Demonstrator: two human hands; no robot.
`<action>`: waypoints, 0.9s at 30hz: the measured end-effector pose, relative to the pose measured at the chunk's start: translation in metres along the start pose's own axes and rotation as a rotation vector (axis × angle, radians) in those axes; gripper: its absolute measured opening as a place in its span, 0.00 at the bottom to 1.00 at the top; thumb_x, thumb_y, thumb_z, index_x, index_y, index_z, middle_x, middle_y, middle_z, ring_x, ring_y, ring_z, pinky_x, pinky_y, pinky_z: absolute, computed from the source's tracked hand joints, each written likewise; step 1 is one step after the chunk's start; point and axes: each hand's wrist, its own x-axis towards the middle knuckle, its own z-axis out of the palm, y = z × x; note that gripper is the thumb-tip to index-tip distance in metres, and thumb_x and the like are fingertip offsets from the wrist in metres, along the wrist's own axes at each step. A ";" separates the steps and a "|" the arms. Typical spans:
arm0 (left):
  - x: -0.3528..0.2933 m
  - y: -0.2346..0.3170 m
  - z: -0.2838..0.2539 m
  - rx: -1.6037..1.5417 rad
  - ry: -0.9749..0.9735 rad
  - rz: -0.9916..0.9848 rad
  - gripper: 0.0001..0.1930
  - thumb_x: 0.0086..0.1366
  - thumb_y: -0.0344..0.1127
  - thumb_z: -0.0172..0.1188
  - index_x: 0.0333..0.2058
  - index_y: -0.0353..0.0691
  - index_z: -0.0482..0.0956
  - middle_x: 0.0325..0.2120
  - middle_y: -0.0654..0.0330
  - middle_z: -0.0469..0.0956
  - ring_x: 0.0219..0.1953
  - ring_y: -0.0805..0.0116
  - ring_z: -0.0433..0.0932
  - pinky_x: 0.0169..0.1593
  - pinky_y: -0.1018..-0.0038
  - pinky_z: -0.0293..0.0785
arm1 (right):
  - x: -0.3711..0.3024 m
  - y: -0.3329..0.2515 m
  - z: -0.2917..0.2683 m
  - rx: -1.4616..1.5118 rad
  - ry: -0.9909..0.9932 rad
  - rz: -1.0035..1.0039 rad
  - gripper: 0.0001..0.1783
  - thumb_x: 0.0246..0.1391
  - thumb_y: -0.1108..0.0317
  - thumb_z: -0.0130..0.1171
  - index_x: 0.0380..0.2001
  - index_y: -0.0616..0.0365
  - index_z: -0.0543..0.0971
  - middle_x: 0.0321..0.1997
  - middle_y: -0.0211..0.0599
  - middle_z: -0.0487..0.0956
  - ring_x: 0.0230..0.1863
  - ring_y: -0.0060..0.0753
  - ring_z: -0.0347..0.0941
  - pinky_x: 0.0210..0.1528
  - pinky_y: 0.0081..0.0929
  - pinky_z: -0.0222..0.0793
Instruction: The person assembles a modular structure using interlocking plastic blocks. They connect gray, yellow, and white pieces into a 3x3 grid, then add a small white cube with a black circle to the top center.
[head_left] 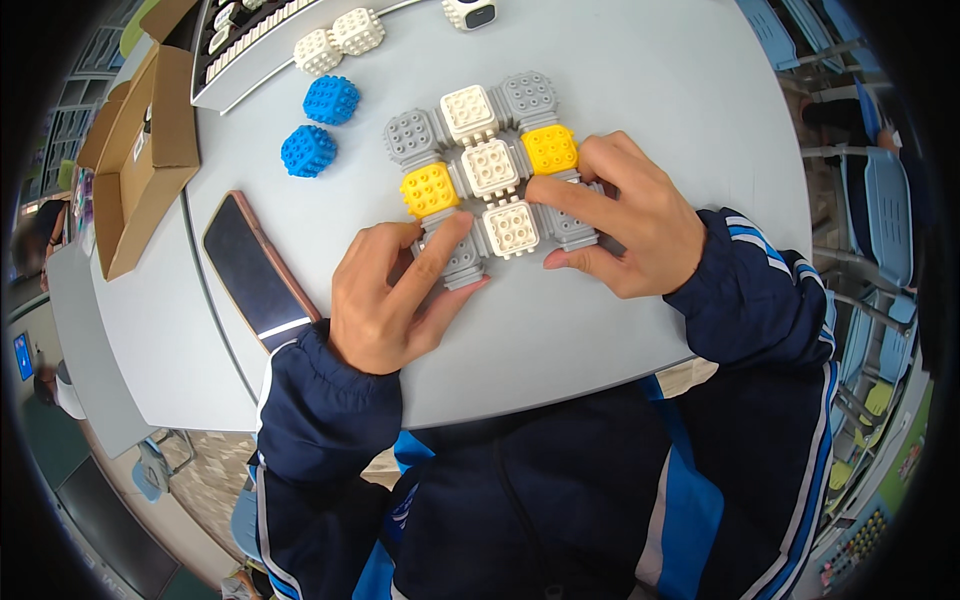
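A flat assembly of studded plastic blocks lies on the table in front of me. Down its middle run white blocks (490, 167), with a yellow block (429, 190) on the left side and another yellow block (550, 149) on the right. Grey blocks stand at the corners. My left hand (380, 295) grips the near left grey block (463, 262) between thumb and fingers. Around the near right grey block (572, 230) my right hand (645, 220) is closed, its index finger reaching over toward the white column. My fingers partly hide both near grey blocks.
Two loose blue blocks (331, 100) lie beyond the assembly to the left. Behind them are joined white blocks (340, 40) and a white box (250, 70) of parts. A phone (258, 265) lies by my left sleeve, with an open cardboard box (150, 165) farther left.
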 end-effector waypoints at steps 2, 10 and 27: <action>0.000 0.000 0.001 -0.037 0.015 -0.013 0.35 0.44 0.26 0.78 0.56 0.36 0.81 0.34 0.54 0.75 0.32 0.64 0.75 0.36 0.72 0.75 | 0.000 0.000 0.000 0.003 0.000 -0.010 0.34 0.42 0.62 0.77 0.54 0.55 0.79 0.42 0.44 0.70 0.37 0.43 0.66 0.43 0.37 0.67; 0.003 0.005 0.010 -0.118 0.108 -0.073 0.31 0.46 0.22 0.75 0.53 0.33 0.82 0.35 0.53 0.76 0.31 0.67 0.75 0.35 0.74 0.75 | -0.003 -0.001 0.003 -0.045 0.041 -0.054 0.34 0.43 0.60 0.77 0.54 0.58 0.78 0.40 0.44 0.70 0.35 0.42 0.67 0.41 0.36 0.67; 0.009 0.013 0.014 0.071 0.069 -0.102 0.35 0.56 0.36 0.72 0.64 0.56 0.75 0.39 0.53 0.70 0.29 0.62 0.68 0.35 0.69 0.72 | -0.002 -0.008 0.001 -0.187 0.095 -0.023 0.33 0.44 0.54 0.76 0.54 0.54 0.80 0.36 0.37 0.71 0.35 0.37 0.65 0.43 0.33 0.64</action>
